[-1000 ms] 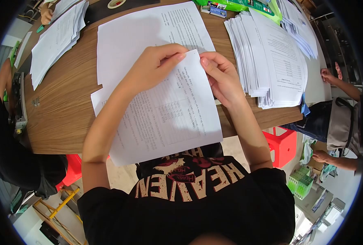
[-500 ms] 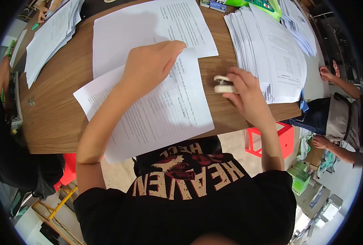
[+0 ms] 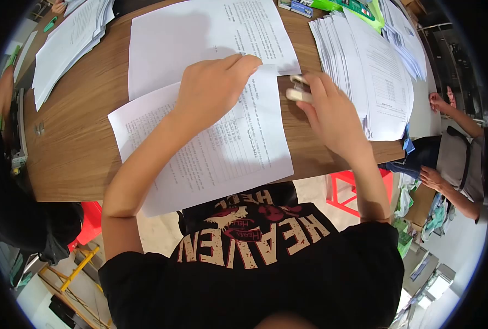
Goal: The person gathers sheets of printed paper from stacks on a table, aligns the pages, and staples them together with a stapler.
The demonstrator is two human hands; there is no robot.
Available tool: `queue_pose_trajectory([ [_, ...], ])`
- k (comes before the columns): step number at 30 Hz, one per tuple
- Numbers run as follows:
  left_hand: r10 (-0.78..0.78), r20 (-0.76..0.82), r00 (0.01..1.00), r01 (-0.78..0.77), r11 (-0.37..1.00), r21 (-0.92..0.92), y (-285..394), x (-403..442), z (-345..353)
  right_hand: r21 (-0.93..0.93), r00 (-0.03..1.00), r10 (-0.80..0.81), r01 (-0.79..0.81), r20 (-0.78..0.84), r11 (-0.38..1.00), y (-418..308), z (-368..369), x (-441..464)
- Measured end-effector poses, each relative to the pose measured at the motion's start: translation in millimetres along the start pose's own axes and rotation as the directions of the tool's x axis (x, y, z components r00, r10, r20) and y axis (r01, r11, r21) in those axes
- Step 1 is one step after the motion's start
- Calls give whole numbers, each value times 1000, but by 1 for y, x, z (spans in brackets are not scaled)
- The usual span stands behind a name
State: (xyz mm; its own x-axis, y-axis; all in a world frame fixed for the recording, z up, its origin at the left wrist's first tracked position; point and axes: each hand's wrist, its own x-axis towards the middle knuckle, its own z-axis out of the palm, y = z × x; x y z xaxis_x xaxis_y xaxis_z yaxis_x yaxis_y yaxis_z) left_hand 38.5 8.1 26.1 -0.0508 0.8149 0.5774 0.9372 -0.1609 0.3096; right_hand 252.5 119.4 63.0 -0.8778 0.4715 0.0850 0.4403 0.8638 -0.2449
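My left hand (image 3: 213, 88) pinches the top corner of a printed sheet (image 3: 200, 148), which lies slanted over the table's front edge. In my right hand (image 3: 331, 109) is a small white stapler (image 3: 300, 95), its jaws apart and pointing left toward that corner without touching it. Under and beyond the held sheet lies another printed paper (image 3: 167, 49). Just right of the stapler stands a thick stack of printed papers (image 3: 375, 82), partly behind my right fingers.
At the left of the wooden table (image 3: 63, 159) is another paper stack (image 3: 71, 46). A green package (image 3: 353, 8) and a small blue box (image 3: 296, 6) lie at the back. Two other people are at the sides. A red stool (image 3: 342, 192) stands below the table edge.
My right hand has let go of the sheet's corner and taken hold of the stapler, lately moving it slightly up. My left hand stays on the corner; the held sheet has turned slightly.
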Motion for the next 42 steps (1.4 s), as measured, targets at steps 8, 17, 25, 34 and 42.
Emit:
queue_pose_trajectory([
  [8, -63, -24, 998, 58, 981, -184, 0, 6, -2, 103, 970, -53, 79, -236, 992, -7, 11, -8],
  [17, 50, 39, 998, -53, 993, 101, 13, 5, -21, 586, 901, 79, 209, -426, 783, -36, 30, 29],
  [25, 27, 100, 995, -33, 998, 57, -14, -4, -35, 425, 854, -38, 296, -519, 856, -34, 34, 35],
  [34, 51, 40, 998, -56, 991, 121, -21, -8, -22, 61, 831, -128, 191, -542, 980, -27, 39, 29],
  [42, 79, 32, 996, -82, 989, 126, -14, -10, -26, 602, 902, 121, 171, -414, 780, -24, 37, 28],
])
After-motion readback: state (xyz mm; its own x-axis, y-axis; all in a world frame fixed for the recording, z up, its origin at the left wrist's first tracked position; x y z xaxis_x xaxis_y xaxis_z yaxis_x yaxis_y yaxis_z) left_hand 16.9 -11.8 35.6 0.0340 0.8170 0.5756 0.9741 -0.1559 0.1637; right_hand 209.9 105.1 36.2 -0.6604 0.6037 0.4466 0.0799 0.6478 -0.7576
